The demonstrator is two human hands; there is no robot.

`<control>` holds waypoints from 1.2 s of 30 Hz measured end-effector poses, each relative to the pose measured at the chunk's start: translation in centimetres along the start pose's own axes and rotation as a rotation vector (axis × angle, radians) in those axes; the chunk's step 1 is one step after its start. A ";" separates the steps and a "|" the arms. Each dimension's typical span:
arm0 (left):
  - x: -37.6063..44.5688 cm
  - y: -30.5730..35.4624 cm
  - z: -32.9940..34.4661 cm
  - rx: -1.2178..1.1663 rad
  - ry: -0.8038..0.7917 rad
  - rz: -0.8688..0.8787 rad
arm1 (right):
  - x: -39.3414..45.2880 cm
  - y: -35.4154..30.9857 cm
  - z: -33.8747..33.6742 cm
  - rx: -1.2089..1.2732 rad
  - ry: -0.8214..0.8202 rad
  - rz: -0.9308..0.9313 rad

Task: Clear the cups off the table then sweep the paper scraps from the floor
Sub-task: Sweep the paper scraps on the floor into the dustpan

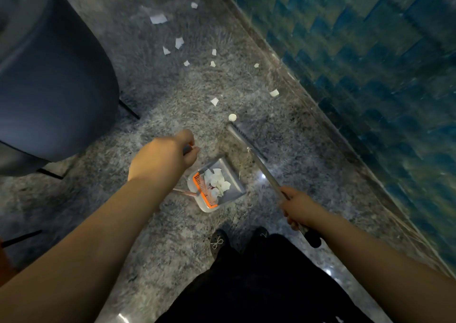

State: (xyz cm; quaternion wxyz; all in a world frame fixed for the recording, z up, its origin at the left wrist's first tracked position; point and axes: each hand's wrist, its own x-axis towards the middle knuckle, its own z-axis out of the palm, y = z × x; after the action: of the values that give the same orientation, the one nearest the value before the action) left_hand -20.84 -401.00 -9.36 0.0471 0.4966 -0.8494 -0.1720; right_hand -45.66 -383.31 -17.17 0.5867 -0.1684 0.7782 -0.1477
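Sweeping phase under way; no table or cups in view. Left hand [170,153] is curled around the top of the dustpan's upright handle; the fingers wrap it, thumb side toward the pan. Dustpan [217,187], grey with an orange strip, sits on the speckled stone floor [283,135] just ahead of the person's dark shoes [218,242], already holding a clump of white scraps. Right hand [296,208] grips the broom handle [259,164] low on the metal shaft, with the black end cap projecting behind the wrist. The shaft's long axis runs from that hand forward and to the left, ending at the broom head [233,129]; bristle detail is too dark to resolve. Loose paper scraps [179,42] lie beyond the broom head, strung out along a line going away from the person and leftward, roughly continuing the shaft's own axis. Nearest piece is a round scrap [232,117], just beyond the head, almost touching it. Two more sit close: one to the left [214,101], one to the right near the wall base [274,92]. Judgement: the broom hand is the nearer one to the remaining scraps, and the pan lies behind the head, so the pull direction is back along the shaft toward the person. A blue upholstered chair [49,76] stands left, well apart from the scrap line.
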 end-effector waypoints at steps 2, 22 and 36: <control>1.0 0.0 -0.4 0.001 0.021 -0.014 | 0.6 -0.9 -0.4 -0.016 0.027 -0.027; 26.9 1.4 -2.3 0.099 0.074 -0.129 | 17.2 -22.1 -14.1 -0.122 -0.047 -0.085; 35.5 0.1 -2.4 0.160 -0.013 -0.205 | 24.0 -30.0 -14.4 -0.116 -0.224 0.056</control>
State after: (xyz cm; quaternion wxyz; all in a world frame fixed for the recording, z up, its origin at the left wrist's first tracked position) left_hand -38.15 -432.07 -10.36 -0.0159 0.5818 -0.8056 -0.1110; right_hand -63.01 -420.27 -21.17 0.6634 -0.1956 0.7192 -0.0664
